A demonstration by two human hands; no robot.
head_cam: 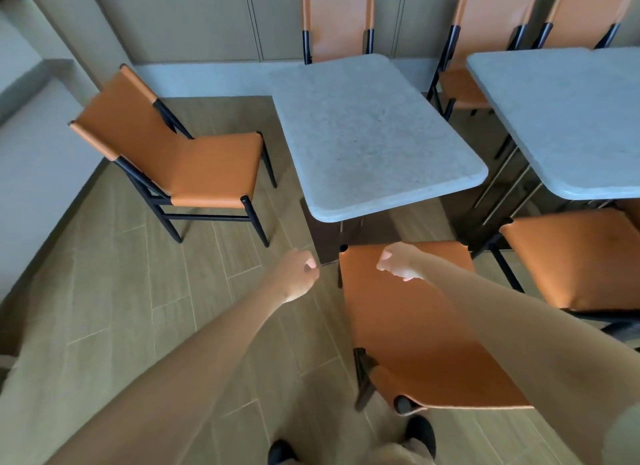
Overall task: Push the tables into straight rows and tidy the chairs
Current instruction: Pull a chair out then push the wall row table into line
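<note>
Both arms are stretched forward from the bottom of the frame. The left hand (297, 274) is seen curled into a loose fist over the floor (114, 291), holding nothing. The right hand (398, 262) is curled too, held above the seat of the near chair (415, 326); no grip on anything is shown.

That near chair sits at lower centre, its seat pointed up the frame toward the centre desk (367, 132), front edge just short of the desk's near end. The centre desk's long axis runs from the wall down the frame, skewed slightly toward lower right.

A right desk (561, 118) is cut off by the right edge, set apart by a gap. The left chair (194, 167) is angled, seat facing right toward the centre desk. A far chair (337, 25) is tucked at the desk's top end. Two wall chairs (491, 18) stand behind the right desk, and a right chair (581, 257) fills the lower right.
</note>
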